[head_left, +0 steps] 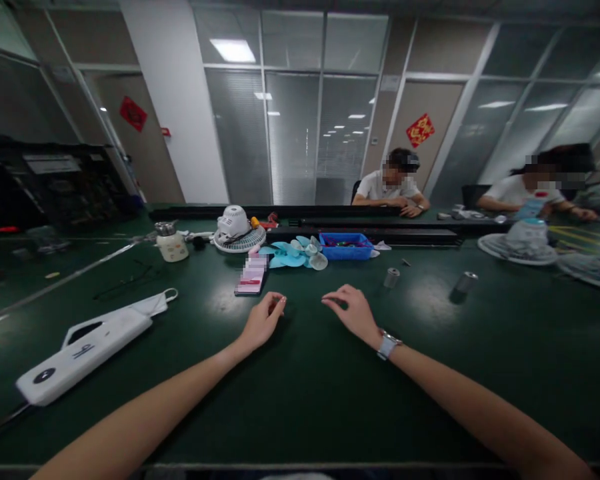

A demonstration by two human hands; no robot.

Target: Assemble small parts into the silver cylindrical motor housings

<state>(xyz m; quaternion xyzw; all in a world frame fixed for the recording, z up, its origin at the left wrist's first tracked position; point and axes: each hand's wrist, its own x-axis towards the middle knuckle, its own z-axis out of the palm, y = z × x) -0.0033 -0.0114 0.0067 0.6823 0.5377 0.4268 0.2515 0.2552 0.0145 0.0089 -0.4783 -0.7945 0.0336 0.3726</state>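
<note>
My left hand (264,321) hovers over the middle of the green table (300,400), thumb and fingers curled together in a pinch. Facing it, my right hand (354,313) also has thumb and fingertips brought together, with a wristwatch (389,343) behind it. A gap separates the two hands. Anything between either hand's fingertips is too small to make out. Just beyond my left hand lies a phone (251,275) with a lit screen. To the right of my right hand stand a small metal cylinder (391,278) and a second metal cylinder (465,283).
Light-blue fan blades (293,254) lie beside a blue bin (347,247) of small parts. A white fan part (237,227), a cream bottle (172,243) and a long white device (87,350) are leftward. Two people (393,187) sit across, near more fan parts (523,241).
</note>
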